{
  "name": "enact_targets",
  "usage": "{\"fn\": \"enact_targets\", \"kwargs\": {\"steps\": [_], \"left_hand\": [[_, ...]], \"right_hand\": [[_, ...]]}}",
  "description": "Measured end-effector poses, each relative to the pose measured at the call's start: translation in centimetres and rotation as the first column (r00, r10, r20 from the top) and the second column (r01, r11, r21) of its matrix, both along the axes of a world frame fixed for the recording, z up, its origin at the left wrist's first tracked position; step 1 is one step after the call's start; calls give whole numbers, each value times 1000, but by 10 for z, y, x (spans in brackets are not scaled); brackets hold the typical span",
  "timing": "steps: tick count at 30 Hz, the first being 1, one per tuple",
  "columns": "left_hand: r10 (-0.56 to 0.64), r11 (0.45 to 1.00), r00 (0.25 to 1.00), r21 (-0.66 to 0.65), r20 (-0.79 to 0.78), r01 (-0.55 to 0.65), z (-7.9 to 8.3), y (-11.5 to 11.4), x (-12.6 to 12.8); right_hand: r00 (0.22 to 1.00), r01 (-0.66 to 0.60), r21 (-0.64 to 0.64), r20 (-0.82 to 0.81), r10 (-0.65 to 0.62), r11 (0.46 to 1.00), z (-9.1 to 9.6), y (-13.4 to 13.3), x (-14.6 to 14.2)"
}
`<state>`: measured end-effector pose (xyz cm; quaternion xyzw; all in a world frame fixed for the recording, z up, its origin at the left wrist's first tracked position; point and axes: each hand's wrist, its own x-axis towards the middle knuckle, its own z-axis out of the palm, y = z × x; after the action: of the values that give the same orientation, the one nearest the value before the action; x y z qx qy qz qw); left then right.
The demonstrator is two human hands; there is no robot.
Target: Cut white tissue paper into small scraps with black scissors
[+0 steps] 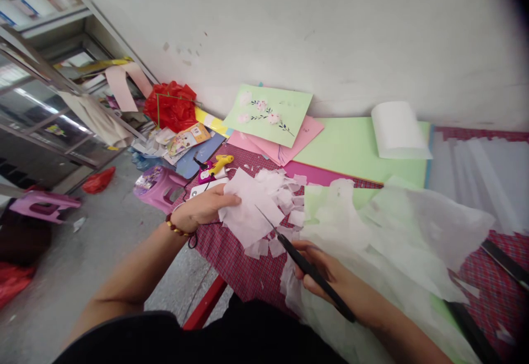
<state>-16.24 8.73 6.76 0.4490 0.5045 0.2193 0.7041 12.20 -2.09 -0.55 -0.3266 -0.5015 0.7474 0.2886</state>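
Observation:
My left hand [209,205] grips a square of thin white paper [252,212] at its left edge, thumb on top. In my right hand [326,276] is a pair of scissors [303,262] with black handles; the tip points up and left over the lower right part of the square. Whether the blades are parted I cannot tell. Small cut pieces of white paper [295,201] lie scattered around and beyond the square on the red checked tablecloth [248,281]. Large crumpled sheets of thin white paper [397,243] spread beneath and to the right of my right hand.
A green card with flower pictures [268,113] rests on pink sheets [306,132] by the wall. A white paper roll [399,130] stands on green card. A yellow glue gun [222,163] lies left of centre. Pink stools [159,188] stand left, below the table.

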Motion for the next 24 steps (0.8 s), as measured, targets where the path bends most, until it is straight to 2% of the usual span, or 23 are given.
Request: {"fn": "enact_targets", "kwargs": {"steps": [7, 15, 19, 24], "left_hand": [[-11, 1000, 999, -3, 31, 12, -2, -1, 5], [10, 999, 999, 39, -32, -9, 1, 2, 1], [18, 999, 998, 32, -66, -16, 0, 4, -2], [1, 1000, 995, -12, -95, -2, -3, 4, -5]], "right_hand": [[1000, 9, -34, -6, -9, 999, 1, 0, -1], [998, 66, -36, 3, -66, 997, -10, -2, -7], [997, 69, -63, 27, -67, 996, -9, -1, -7], [998, 41, 5, 55, -41, 999, -3, -1, -2]]}}
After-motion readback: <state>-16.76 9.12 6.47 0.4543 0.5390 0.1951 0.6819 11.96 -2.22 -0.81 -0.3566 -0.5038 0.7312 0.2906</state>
